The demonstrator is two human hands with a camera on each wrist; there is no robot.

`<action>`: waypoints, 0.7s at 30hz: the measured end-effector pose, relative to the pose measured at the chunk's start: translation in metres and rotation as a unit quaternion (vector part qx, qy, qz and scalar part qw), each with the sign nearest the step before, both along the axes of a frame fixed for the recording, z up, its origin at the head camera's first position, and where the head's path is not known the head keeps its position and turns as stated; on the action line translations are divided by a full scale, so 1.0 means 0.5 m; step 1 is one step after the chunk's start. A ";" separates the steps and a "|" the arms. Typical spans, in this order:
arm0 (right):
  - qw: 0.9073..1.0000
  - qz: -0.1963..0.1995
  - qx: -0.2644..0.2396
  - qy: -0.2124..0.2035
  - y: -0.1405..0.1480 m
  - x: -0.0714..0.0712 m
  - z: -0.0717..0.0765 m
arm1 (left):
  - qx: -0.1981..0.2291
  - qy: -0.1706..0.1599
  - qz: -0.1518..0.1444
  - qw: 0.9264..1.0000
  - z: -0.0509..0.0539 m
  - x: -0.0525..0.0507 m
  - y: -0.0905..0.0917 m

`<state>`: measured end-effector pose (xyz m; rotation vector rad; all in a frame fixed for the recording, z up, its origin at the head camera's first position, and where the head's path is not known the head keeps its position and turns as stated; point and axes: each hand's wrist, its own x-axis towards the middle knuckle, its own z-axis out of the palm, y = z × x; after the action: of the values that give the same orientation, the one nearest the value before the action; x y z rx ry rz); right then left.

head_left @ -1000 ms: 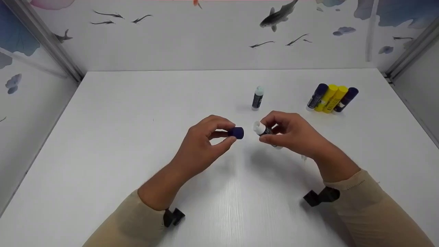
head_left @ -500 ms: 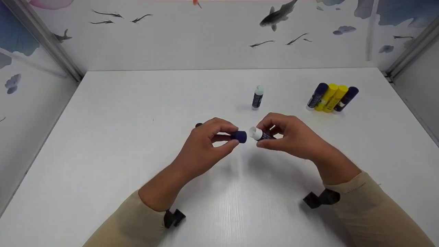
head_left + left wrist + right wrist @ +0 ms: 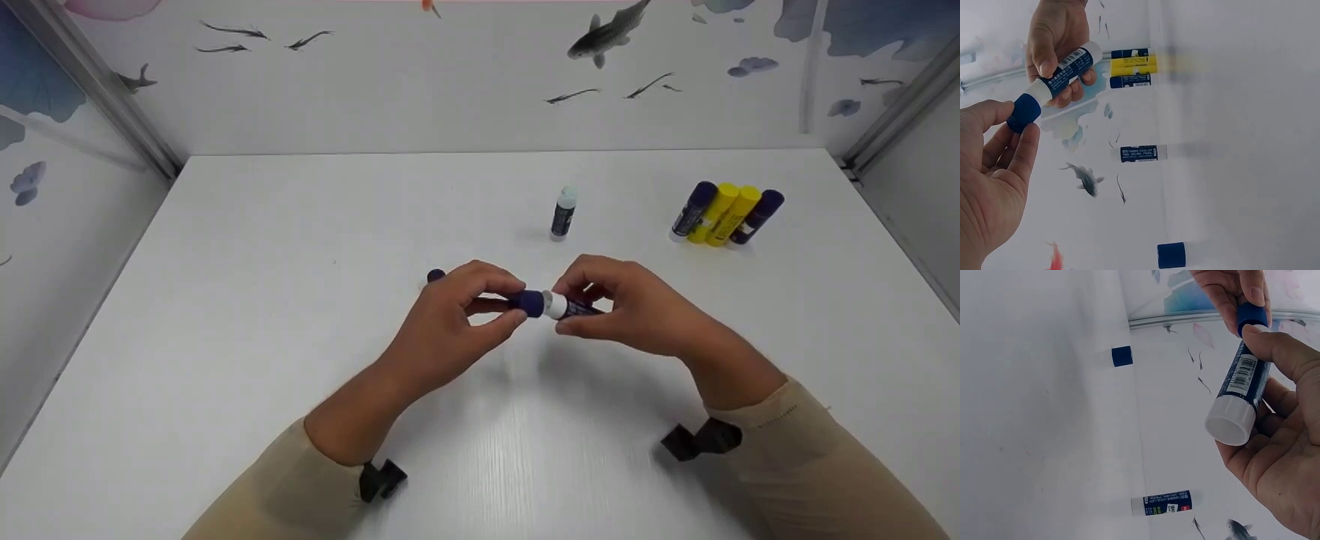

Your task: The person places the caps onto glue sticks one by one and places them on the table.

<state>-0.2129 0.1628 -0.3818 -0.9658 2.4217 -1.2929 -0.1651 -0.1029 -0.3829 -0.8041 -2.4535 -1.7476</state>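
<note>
My left hand [image 3: 450, 322] pinches a dark blue cap [image 3: 529, 303] between thumb and fingertips. Opposite it, my right hand [image 3: 634, 304] grips an uncapped glue stick [image 3: 577, 308] by its labelled barrel. The cap's mouth meets the white end of this glue stick, nearly in line with it; how far it goes on cannot be told. In the right wrist view the stick's hollow white base [image 3: 1229, 424] faces the camera. Another blue cap [image 3: 1171, 255] stands on the table, partly behind my left hand in the head view.
An uncapped glue stick [image 3: 563, 214] stands upright behind my hands. At the back right, a row of capped glue sticks, blue [image 3: 693, 210] and yellow [image 3: 733, 216], stands close together. White panels [image 3: 450, 105] printed with fish enclose the white table [image 3: 262, 360].
The gap between cap and glue stick has closed. My left hand has shifted slightly right and down, uncovering the cap on the table; my right hand has moved slightly left and down.
</note>
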 end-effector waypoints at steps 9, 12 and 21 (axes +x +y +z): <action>1.000 0.005 0.015 -0.006 -0.003 0.003 0.001 | 0.005 0.002 -0.007 1.000 0.002 0.004 0.003; 1.000 0.009 0.018 -0.004 -0.004 0.004 0.000 | -0.005 0.002 -0.007 1.000 0.002 0.004 0.004; 1.000 0.020 0.022 0.003 -0.008 0.011 0.004 | -0.014 0.024 -0.025 0.999 -0.002 0.007 0.004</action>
<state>-0.2077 0.1587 -0.3798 -1.0015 2.4118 -1.2209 -0.1614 -0.1010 -0.3837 -0.9057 -2.4533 -1.6926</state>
